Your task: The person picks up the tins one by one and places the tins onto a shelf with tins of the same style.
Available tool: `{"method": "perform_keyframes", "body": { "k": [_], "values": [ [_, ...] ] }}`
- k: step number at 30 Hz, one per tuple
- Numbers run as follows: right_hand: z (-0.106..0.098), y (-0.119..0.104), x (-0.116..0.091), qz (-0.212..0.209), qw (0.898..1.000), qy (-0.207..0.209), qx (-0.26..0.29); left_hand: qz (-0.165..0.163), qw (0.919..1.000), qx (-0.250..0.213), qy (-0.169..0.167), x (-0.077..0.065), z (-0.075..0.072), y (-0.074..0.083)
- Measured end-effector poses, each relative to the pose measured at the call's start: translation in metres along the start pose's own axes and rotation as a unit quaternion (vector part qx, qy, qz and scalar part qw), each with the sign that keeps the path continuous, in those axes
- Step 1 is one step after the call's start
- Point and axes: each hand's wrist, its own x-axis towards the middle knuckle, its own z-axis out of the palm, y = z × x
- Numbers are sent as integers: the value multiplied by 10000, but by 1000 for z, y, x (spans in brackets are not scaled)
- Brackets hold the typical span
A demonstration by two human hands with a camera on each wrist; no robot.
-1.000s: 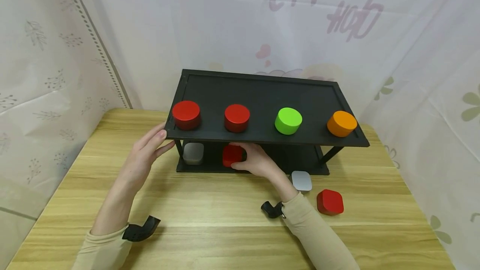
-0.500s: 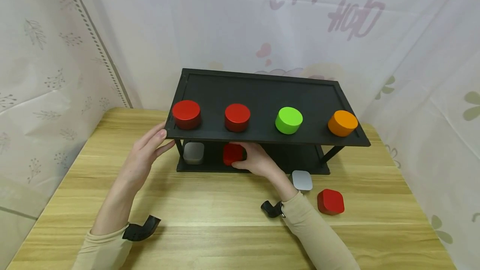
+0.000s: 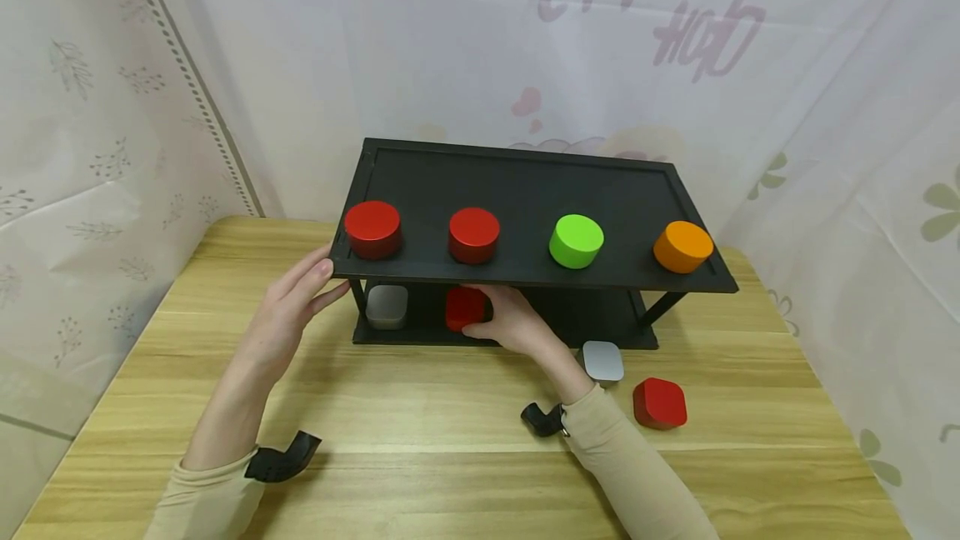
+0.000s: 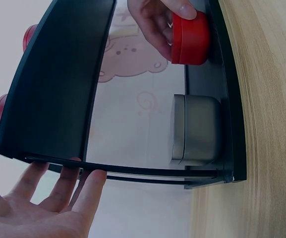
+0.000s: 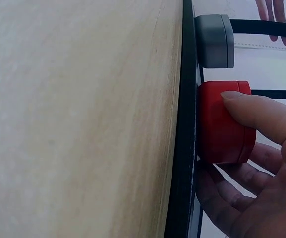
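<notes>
In the right wrist view, my right hand [image 5: 274,163] grips a red square tin [image 5: 222,124], thumb on one side and fingers on the other. This tin stands on the lower board of a black two-tier shelf [image 3: 517,190]. A silver-grey square tin [image 4: 197,130] sits beside it, near the shelf's left end. My left hand [image 3: 281,319] touches the left front corner of the upper board with its fingers fairly straight. In the left wrist view, those fingertips [image 4: 95,178] rest along the board's side rail.
On the upper board stand two red round tins [image 3: 372,230] [image 3: 474,236], a green one [image 3: 577,242] and an orange one [image 3: 683,247]. Right of the right forearm, another silver square tin [image 3: 602,362] and another red square tin [image 3: 660,403] lie on the wooden table [image 3: 420,440].
</notes>
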Motion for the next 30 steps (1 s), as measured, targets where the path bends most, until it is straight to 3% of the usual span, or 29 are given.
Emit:
{"method": "perform_keyframes", "body": {
  "k": [7, 30],
  "values": [
    [0, -1, 0, 14, 10000, 23, 26, 70, 9998, -190, -61, -1, -1, 0],
    [-5, -2, -7, 138, 9997, -18, 215, -8, 10000, -52, -48, -1, 0, 0]
  ]
}}
